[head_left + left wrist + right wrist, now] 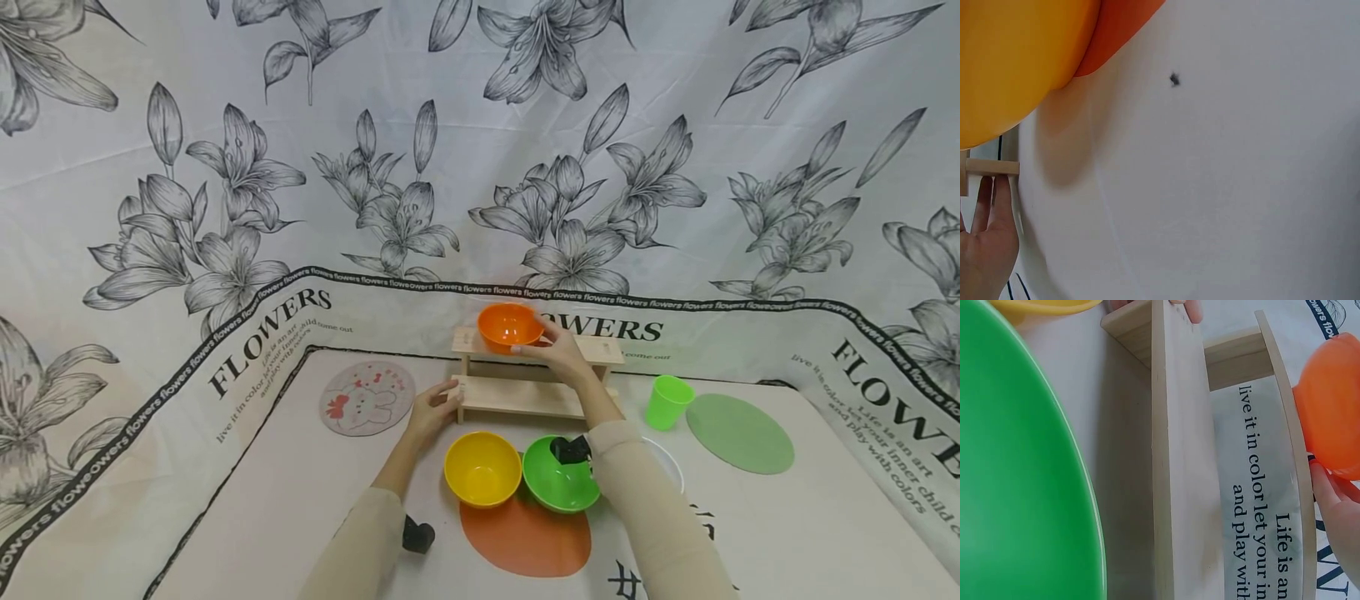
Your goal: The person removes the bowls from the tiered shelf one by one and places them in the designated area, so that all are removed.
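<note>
An orange bowl sits at the upper tier of a two-step wooden shelf, tilted a little toward me. My right hand grips its right side, thumb at the front near the rim; in the right wrist view the fingers meet the bowl beside the top board. At the left end of the lower step, my left hand holds the shelf by its edge. The left wrist view has this hand with its fingers up against the wooden end.
A yellow bowl and a green bowl stand before the shelf by an orange mat. A white dish is partly hidden by my right sleeve. Rightward are a green cup and green mat; leftward, a rabbit mat.
</note>
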Demonstrator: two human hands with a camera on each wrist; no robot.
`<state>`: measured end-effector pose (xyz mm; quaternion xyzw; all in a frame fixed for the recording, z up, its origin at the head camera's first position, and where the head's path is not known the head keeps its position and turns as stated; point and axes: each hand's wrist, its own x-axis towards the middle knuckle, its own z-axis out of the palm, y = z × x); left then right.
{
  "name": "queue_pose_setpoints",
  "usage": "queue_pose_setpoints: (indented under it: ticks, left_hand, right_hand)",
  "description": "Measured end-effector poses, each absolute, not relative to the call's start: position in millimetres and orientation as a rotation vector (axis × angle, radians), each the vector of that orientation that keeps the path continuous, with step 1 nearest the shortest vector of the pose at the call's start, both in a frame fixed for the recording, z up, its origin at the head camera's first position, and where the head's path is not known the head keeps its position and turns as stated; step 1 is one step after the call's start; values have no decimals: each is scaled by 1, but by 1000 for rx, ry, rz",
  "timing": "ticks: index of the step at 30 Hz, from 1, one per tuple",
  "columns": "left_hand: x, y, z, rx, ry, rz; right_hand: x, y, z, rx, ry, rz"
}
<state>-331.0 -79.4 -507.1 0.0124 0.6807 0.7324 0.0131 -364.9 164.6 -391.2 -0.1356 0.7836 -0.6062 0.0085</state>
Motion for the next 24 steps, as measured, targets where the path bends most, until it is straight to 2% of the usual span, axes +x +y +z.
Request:
queue_pose_setpoints:
  ticks: [24]
  left_hand:
    - [-329,-79,-505,30,2123,2290]
  right_hand:
    - [-353,172,-384,-466,2453,-1888]
